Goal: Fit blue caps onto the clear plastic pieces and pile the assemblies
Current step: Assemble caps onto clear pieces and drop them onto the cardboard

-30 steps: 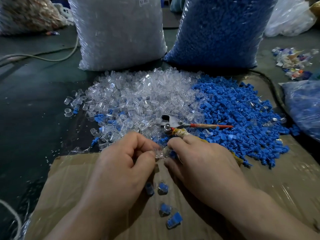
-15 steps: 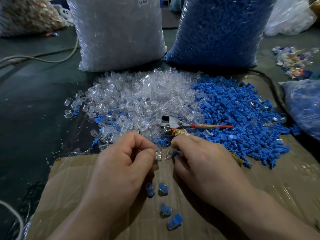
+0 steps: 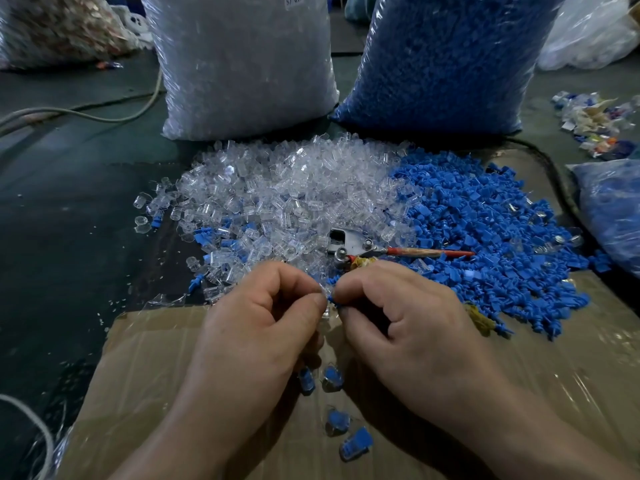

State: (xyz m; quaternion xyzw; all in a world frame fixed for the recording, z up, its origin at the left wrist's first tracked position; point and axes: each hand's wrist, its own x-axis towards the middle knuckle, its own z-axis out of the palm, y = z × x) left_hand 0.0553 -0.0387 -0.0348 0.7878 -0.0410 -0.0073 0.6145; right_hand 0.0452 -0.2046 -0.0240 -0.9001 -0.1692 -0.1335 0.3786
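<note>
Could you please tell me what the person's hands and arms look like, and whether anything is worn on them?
Both are bare. The left hand and the right hand wear no gloves, and no ring, watch or bracelet shows on them. The forearms are uncovered all the way to the bottom edge of the view, with no sleeve or cuff in sight.

A loose heap of clear plastic pieces (image 3: 284, 195), small see-through cups, touches a heap of blue caps (image 3: 485, 230) on its right, with a few blue ones mixed into its near left edge. 1 blue cap (image 3: 333, 300) is pinched in the right hand (image 3: 408, 327), against a clear piece (image 3: 325, 292) pinched in the left hand (image 3: 263, 327). 4 assemblies (image 3: 337, 419), blue inside clear, lie scattered on the cardboard (image 3: 156, 358) beneath the hands.
</note>
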